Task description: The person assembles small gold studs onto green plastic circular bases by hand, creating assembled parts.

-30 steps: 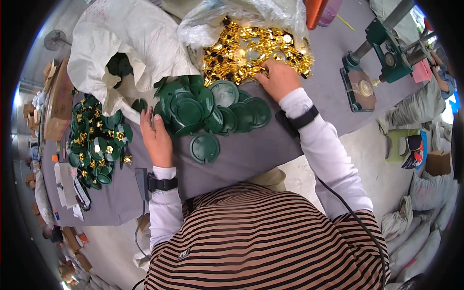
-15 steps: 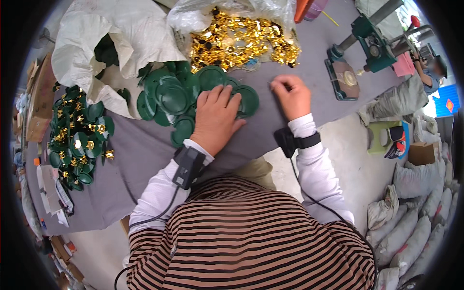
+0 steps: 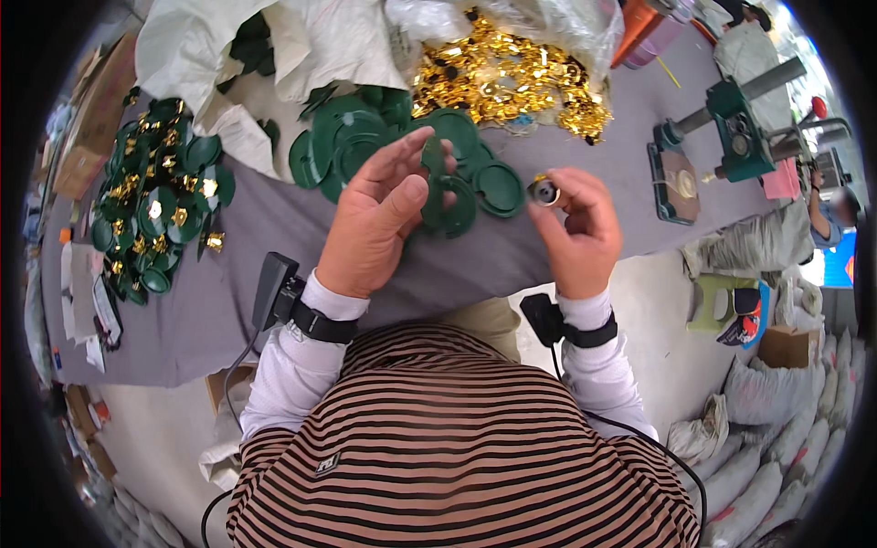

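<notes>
My left hand [image 3: 365, 228] is raised over the table's front part, palm turned inward. A green plastic disc [image 3: 432, 173], seen nearly edge-on, stands between its thumb and fingers. To the right, my right hand [image 3: 586, 233] pinches a small gold fitting [image 3: 545, 191] with a dark round centre. The two held pieces are apart. Beyond my left hand lies a loose heap of flat green discs [image 3: 352, 128], some overlapping. One ringed disc [image 3: 499, 190] rests on the cloth between my hands.
Shiny gold pieces [image 3: 512, 82] are heaped at the back. Green discs with gold fittings [image 3: 155, 210] are piled at left, beside a white sack [image 3: 196, 55]. A green hand press [image 3: 735, 128] stands at right on the grey cloth [image 3: 265, 237]. Stuffed sacks [image 3: 776, 466] lie on the floor.
My left hand has lifted from the heap with a green disc. My right hand has moved slightly right and nearer, and the gold fitting now shows in its fingers. The view has shifted.
</notes>
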The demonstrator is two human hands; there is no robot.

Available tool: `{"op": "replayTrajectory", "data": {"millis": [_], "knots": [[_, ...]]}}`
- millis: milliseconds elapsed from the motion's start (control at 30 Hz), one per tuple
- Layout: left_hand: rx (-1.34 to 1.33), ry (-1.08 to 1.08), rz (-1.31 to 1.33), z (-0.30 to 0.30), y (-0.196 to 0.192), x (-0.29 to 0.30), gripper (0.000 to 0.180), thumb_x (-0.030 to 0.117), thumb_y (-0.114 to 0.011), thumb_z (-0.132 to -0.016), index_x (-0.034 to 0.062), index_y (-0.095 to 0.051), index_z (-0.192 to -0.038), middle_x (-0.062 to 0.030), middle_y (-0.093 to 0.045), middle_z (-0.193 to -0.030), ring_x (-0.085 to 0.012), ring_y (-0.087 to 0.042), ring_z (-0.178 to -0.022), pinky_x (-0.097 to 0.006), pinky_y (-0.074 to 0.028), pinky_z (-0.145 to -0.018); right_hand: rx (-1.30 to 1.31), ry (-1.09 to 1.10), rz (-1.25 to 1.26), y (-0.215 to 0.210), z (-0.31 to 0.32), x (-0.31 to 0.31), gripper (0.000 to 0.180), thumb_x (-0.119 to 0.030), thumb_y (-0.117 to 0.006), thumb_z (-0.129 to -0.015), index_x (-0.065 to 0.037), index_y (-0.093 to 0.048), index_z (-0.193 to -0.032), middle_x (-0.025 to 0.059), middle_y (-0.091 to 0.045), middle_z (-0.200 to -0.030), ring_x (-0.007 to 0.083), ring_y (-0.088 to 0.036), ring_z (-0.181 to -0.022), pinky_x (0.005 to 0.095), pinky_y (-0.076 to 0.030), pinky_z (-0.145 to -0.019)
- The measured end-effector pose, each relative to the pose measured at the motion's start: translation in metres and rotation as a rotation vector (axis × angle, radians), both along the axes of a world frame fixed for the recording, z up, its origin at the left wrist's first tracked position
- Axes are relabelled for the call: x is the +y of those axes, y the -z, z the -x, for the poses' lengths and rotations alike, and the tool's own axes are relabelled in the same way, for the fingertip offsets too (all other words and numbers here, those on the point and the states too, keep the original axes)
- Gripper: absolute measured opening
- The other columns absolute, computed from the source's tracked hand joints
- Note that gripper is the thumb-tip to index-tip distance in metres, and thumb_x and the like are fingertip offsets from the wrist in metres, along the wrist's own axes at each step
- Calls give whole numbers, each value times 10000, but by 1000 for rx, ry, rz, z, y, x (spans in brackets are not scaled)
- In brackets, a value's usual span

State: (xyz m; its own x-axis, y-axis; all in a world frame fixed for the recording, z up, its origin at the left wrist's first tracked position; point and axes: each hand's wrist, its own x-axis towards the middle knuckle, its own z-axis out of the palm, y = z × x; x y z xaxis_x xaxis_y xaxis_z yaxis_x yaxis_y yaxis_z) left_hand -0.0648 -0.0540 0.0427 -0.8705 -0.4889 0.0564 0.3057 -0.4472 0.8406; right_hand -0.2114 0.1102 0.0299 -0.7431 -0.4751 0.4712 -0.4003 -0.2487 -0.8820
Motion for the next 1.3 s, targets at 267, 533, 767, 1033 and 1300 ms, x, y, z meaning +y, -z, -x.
{"op": "replayTrajectory", "data": {"millis": [267, 533, 767, 1033, 1300], "knots": [[-88, 84, -244, -19, 3, 16, 597, 322, -643, -908, 40, -417, -1383, -106, -569, -1259, -172, -582, -1124, -294, -494, -929, 228, -234, -198, -19, -44, -14, 367, 56, -707, -756, -47, -670, -1106, 112, -619, -1074, 197, -639, -896, 290, -525, -766], [-178, 72, -206, -27, 9, 17, 540, 287, -659, -904, 44, -476, -1350, -68, -590, -1221, -138, -585, -1084, -260, -490, -893, 416, -156, -295, -20, -48, -13, 357, 36, -741, -697, -46, -682, -1039, 100, -662, -1006, 262, -632, -896, 331, -521, -769], [-186, 106, 4, -27, 10, 23, 565, 178, -697, -873, 18, -472, -1366, -78, -555, -1302, -134, -541, -1142, -274, -439, -967, 337, -240, -329, -9, -42, -7, 301, 14, -753, -703, -29, -699, -995, 99, -683, -976, 232, -651, -860, 307, -523, -772], [-394, 158, 281, -40, 15, 15, 569, 43, -670, -832, 2, -472, -1365, -87, -534, -1340, -168, -508, -1213, -302, -390, -1035, -595, -431, -389, 7, -52, -9, 222, -31, -739, -786, 9, -699, -1000, 78, -688, -975, 124, -645, -851, 240, -516, -767], [-683, -660, 674, -111, -59, -142, 500, 263, -627, -903, 27, -520, -1331, -68, -572, -1271, -146, -557, -1078, -261, -436, -922, 629, 251, -715, 26, 134, -22, 288, -144, -738, -732, -53, -694, -1001, 164, -674, -975, 332, -650, -887, 400, -528, -789]]}}
